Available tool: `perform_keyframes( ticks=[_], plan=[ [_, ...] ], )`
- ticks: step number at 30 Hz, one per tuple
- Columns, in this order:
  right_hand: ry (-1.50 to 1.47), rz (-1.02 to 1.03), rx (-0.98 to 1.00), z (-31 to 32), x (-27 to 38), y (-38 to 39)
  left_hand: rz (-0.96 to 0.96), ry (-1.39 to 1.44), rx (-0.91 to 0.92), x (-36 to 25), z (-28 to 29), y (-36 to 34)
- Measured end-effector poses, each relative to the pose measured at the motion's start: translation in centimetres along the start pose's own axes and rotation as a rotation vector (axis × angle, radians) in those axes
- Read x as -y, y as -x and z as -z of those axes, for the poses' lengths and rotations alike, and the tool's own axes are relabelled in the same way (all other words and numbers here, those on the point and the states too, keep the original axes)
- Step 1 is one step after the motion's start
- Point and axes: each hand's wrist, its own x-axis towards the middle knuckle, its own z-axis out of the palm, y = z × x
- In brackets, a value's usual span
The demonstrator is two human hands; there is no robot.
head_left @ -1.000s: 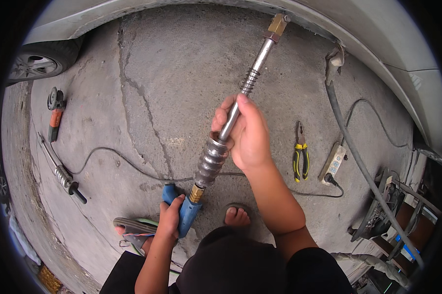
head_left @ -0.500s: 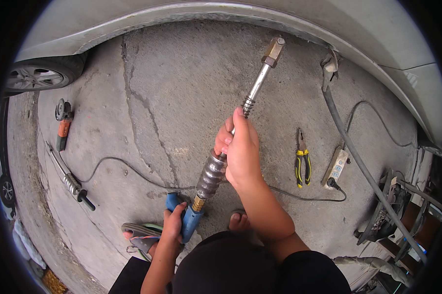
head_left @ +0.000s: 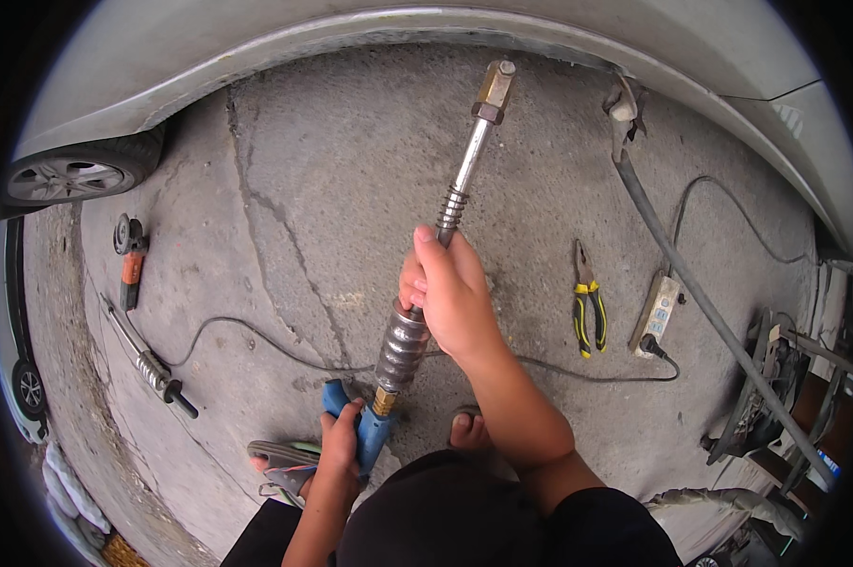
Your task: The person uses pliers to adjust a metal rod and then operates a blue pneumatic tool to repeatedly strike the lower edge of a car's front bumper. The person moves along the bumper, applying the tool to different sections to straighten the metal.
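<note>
A slide hammer runs diagonally over the concrete, its metal tip pointing away from me toward the car. My left hand is wrapped round its blue handle, close to my body. Farther up, my right hand grips the thin rod just above the ribbed metal weight, thumb lying along the rod. Beyond that hand, a spring sits on the shiny shaft, which ends in a brass-coloured square head. The tip appears apart from the car body.
A pale car spans the far side. On the floor at left lie an angle grinder and a second slide hammer. To the right are yellow-black pliers, a power strip, and a long grey bar reaching the sill.
The tip of the slide hammer has swung left, and my right hand has shifted slightly left with it. Both hands keep their hold. The view has turned a little.
</note>
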Motion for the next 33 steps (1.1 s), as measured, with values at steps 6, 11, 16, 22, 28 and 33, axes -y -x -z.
perform_keyframes(
  ticks=[6, 11, 16, 22, 28, 33],
  plan=[
    [0.061, 0.028, 0.034, -0.8, 0.7, -1.1, -0.061, 0.045, 0.08, 0.3, 1.2, -2.1],
    [0.098, 0.04, 0.046, -0.9, 0.5, -1.2, -0.057, 0.005, 0.007, 0.6, 0.9, -2.1],
    [0.089, 0.058, 0.059, -0.7, 0.4, -1.5, -0.069, 0.02, 0.011, 0.4, 0.9, -2.2],
    [0.092, 0.06, 0.068, -0.9, 0.5, -1.6, -0.091, 0.037, 0.04, 0.5, 1.2, -2.5],
    [0.171, 0.104, 0.082, -0.9, 0.5, -1.7, -0.025, 0.068, -0.003, 0.4, 1.2, -2.7],
    [0.15, -0.07, 0.289, -0.1, -1.3, -2.0, -0.072, 0.163, 0.032, 0.9, 1.1, -3.5]
  ],
)
